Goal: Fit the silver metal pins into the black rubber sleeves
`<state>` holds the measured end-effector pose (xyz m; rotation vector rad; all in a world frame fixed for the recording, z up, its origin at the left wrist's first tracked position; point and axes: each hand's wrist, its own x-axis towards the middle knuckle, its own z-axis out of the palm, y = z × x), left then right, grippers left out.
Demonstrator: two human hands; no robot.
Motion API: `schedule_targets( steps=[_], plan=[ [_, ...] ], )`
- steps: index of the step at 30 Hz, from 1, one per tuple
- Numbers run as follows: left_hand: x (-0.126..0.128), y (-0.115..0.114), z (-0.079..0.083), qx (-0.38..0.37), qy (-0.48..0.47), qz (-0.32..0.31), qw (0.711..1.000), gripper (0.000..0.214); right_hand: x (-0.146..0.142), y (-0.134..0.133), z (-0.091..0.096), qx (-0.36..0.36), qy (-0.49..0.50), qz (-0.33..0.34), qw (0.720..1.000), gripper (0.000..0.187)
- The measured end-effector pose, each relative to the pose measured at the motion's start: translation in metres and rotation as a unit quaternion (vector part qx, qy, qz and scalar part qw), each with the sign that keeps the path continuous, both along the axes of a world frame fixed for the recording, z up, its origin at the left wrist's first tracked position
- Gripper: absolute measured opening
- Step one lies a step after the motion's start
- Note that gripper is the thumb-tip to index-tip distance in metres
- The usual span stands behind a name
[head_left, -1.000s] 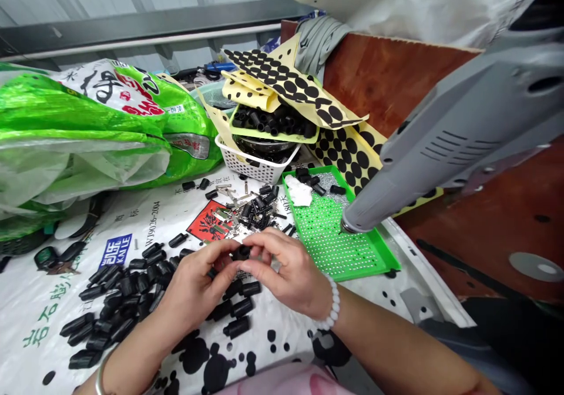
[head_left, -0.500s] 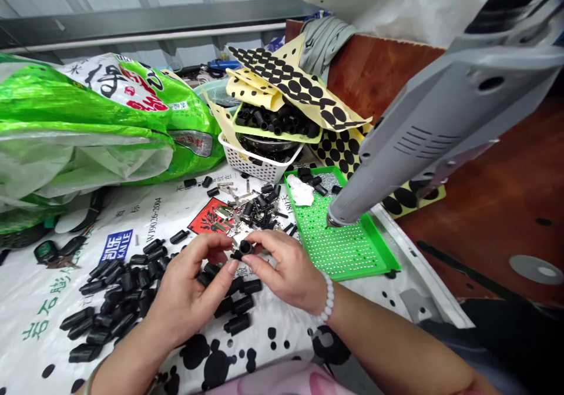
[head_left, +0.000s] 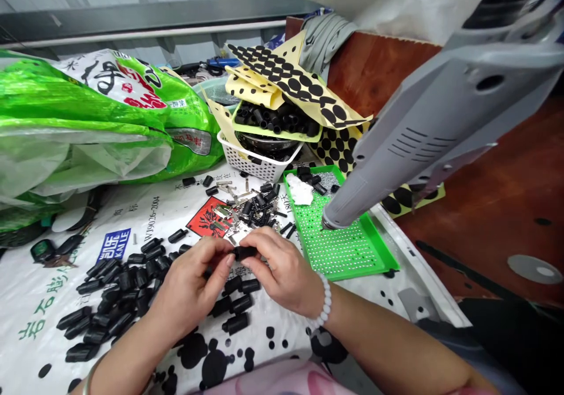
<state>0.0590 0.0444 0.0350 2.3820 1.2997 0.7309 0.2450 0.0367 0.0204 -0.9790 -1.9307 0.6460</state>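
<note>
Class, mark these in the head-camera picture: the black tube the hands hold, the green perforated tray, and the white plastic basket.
black tube [head_left: 245,253]: head view, its middle.
green perforated tray [head_left: 382,243]: head view, right rim.
white plastic basket [head_left: 259,168]: head view, front wall.

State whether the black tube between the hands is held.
Held: the black tube sits pinched between the left hand and the right hand.

Bright, even light, soft shadow under the right hand [head_left: 284,274]
Glare streaks the green sack [head_left: 79,98]; the wide lens bends the overhead beam [head_left: 145,24].
</note>
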Motion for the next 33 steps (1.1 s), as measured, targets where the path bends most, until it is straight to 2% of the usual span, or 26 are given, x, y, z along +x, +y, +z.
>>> schedule_targets(
  steps=[3, 5, 8, 12, 14, 16, 19, 22, 27, 30, 33],
  plan=[
    [-0.002, 0.001, 0.001, 0.074, 0.099, -0.045, 0.991, 0.01, -0.002, -0.002, -0.001, 0.019, 0.0, 0.012, 1.0, 0.019],
    [-0.004, 0.001, 0.0, 0.093, 0.124, -0.059, 0.986, 0.014, -0.003, -0.003, -0.002, 0.023, -0.003, 0.015, 1.0, 0.021],
    [-0.005, 0.0, -0.002, 0.057, 0.1, -0.047, 0.992, 0.02, -0.004, -0.004, -0.004, 0.029, -0.009, 0.023, 0.999, 0.023],
    [0.0, -0.004, -0.003, -0.031, 0.024, 0.015, 0.999, 0.026, -0.006, -0.006, -0.007, 0.071, -0.026, 0.016, 0.997, 0.024],
    [0.004, -0.006, -0.005, -0.043, 0.005, 0.044, 0.998, 0.028, -0.008, -0.007, -0.008, 0.094, -0.034, 0.004, 0.995, 0.025],
    [0.006, -0.008, -0.008, -0.021, 0.018, 0.064, 0.998, 0.029, -0.008, -0.006, -0.009, 0.093, -0.021, 0.0, 0.995, 0.025],
    [0.005, -0.008, -0.012, 0.056, 0.071, 0.063, 0.994, 0.027, -0.009, -0.003, -0.01, 0.052, 0.034, 0.013, 0.998, 0.023],
    [0.0, -0.007, -0.012, 0.125, 0.116, 0.037, 0.985, 0.027, -0.008, -0.001, -0.009, -0.037, 0.082, 0.044, 0.995, 0.02],
    [-0.005, -0.005, -0.009, 0.189, 0.147, 0.005, 0.971, 0.028, -0.01, -0.004, -0.009, -0.217, 0.161, 0.096, 0.958, 0.019],
    [-0.003, -0.006, -0.011, 0.194, 0.14, 0.012, 0.971, 0.028, -0.012, -0.005, -0.012, -0.246, 0.172, 0.086, 0.95, 0.017],
    [-0.002, -0.005, -0.018, 0.159, 0.129, 0.023, 0.979, 0.028, -0.014, -0.005, -0.015, -0.224, 0.147, 0.069, 0.961, 0.018]
  ],
)
